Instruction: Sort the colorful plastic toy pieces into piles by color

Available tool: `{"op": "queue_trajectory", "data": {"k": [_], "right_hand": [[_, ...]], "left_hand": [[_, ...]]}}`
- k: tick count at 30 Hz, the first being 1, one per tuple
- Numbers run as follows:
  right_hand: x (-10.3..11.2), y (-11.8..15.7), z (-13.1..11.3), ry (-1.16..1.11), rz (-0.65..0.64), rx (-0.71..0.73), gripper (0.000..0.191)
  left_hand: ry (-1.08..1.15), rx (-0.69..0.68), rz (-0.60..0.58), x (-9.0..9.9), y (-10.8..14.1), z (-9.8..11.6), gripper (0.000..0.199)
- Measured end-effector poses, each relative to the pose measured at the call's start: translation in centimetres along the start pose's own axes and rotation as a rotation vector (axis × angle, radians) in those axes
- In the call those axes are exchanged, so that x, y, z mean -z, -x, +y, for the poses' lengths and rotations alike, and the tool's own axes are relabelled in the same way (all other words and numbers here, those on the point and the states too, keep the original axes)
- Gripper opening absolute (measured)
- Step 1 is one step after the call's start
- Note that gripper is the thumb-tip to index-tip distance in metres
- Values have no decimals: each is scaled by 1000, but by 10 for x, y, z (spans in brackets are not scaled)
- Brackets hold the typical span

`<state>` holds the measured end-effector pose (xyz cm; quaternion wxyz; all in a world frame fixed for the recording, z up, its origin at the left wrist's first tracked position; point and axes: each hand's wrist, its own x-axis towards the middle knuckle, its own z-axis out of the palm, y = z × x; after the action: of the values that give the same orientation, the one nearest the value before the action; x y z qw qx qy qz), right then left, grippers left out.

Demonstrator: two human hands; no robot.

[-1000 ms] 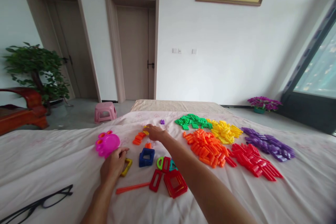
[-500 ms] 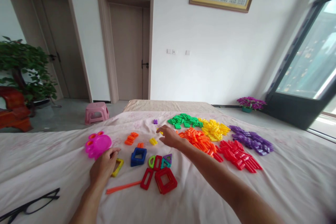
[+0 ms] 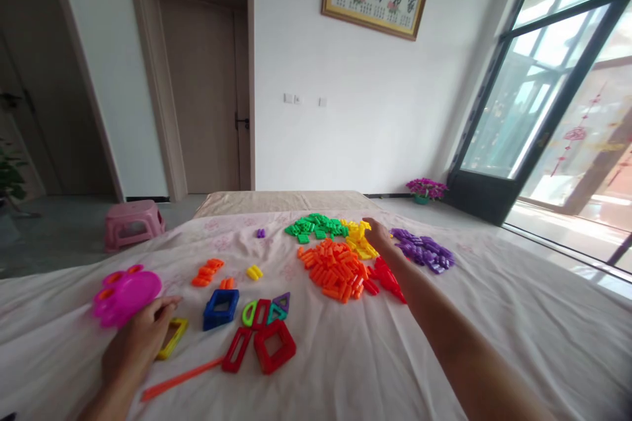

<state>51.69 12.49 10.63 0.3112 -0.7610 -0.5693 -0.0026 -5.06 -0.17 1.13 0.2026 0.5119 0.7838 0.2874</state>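
Observation:
My left hand (image 3: 141, 335) rests on the cloth with its fingers curled together; whatever may be inside them is hidden. It lies between a pink paw-shaped tray (image 3: 131, 299) and a yellow frame tile (image 3: 172, 340). Far to the right, my right hand (image 3: 379, 237) reaches to the pile of yellow blocks (image 3: 356, 245), its fingers closed around a yellow block (image 3: 366, 227) at the pile's edge. Close by are piles of orange blocks (image 3: 336, 270), green blocks (image 3: 316, 227), purple blocks (image 3: 424, 250) and red blocks (image 3: 388, 279), the last partly behind my forearm.
Small groups of orange pieces (image 3: 207, 272), yellow pieces (image 3: 255, 272) and purple pieces (image 3: 261, 233) lie left of the piles. Nearer me are blue frame tiles (image 3: 220, 309), red frame tiles (image 3: 275, 346) and an orange strip (image 3: 182, 379). A pink stool (image 3: 133, 222) stands beyond the cloth.
My right hand has moved right, from beside the small yellow group to the yellow pile. My left hand stays beside the tray. The view has turned right, and the eyeglasses have almost left it.

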Motion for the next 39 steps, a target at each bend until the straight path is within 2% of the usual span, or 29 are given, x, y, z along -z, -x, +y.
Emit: {"op": "queue_trajectory", "data": {"k": [3, 5, 7, 9, 12, 14, 17, 21, 25, 29, 33, 39], "right_hand": [[-2, 1, 1, -22, 34, -21, 53], [-10, 7, -14, -53, 38, 18, 50], [-22, 17, -42, -123, 14, 126, 45], [-37, 35, -79, -225, -54, 303, 39], [-60, 73, -141, -294, -270, 612, 33], [-76, 100, -175, -242, -432, 773, 32], [-102, 132, -210, -54, -568, 850, 36], [-125, 150, -228, 140, -563, 852, 39], [-128, 152, -223, 158, -512, 902, 34], [-111, 140, -199, 98, -488, 860, 35], [-80, 105, -154, 22, -350, 681, 36], [-30, 34, -68, 106, -109, 280, 38]], "left_hand": [[2, 6, 0, 1, 1, 2, 40], [-4, 7, 15, 2, 2, 4, 39], [-14, 0, 35, 3, 5, 6, 40], [-21, -9, 51, 3, 8, 9, 40], [-25, -11, 60, 4, 11, 11, 40], [-18, -9, 53, 4, 11, 12, 40], [-15, 4, 47, 4, 11, 11, 41], [8, -5, 61, 3, 11, 10, 40], [4, -4, 69, 4, 11, 10, 40], [-4, -15, 64, 4, 10, 8, 40], [-1, 1, 30, 3, 7, 6, 41], [-10, 17, 31, 2, 5, 4, 40]]}}
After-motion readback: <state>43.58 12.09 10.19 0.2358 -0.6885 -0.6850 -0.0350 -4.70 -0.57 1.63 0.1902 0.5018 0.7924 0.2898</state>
